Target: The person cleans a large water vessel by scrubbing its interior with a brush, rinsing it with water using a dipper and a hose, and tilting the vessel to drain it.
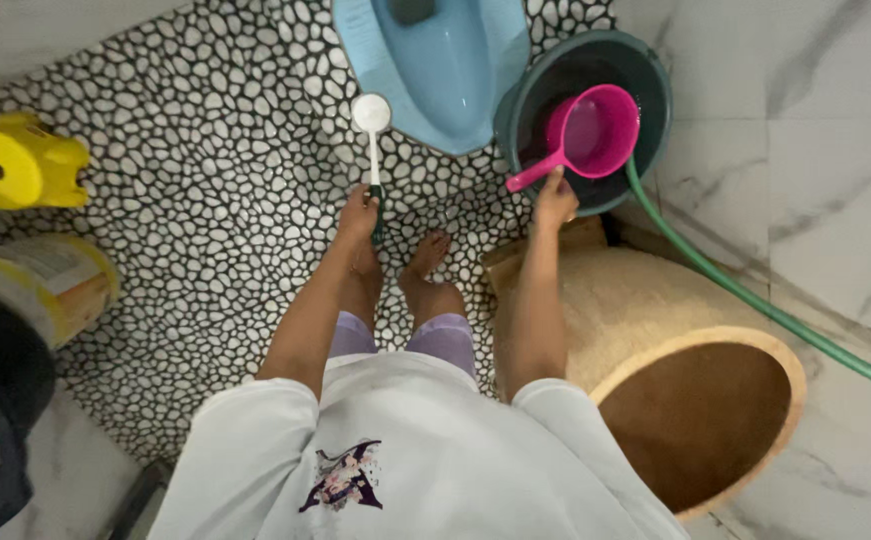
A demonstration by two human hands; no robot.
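Here, the left hand [359, 212] is wrapped around the dark grip of a brush [372, 135], fingers pressed together on the handle; its white shaft runs up to a round white head lying just at the lower left edge of the blue squat pan [445, 70] at top centre. The right hand [553, 200] reaches toward the upper right, fingertips pinching the end of the pink dipper [590, 135] handle. The dipper's bowl sits inside the dark green bucket [515, 110], which stands just beside the pan.

The step in hand looks like the start of scrubbing: brush poised at the pan, dipper being taken up. The next move would seem to call for a firmer grip on the dipper handle, since a filled bowl will pull downward, and a lift clear of the bucket rim before tipping over the pan.

Counting: one brush, one dipper, one bucket, one pan. One green hose [755, 300] runs from the bucket to the right edge. One woven basket [635, 300] lies on its side at lower right. One yellow object [20, 160] sits at upper left, and one yellow tub [55, 285] below it. Two bare feet stand on the pebble floor [205, 150].
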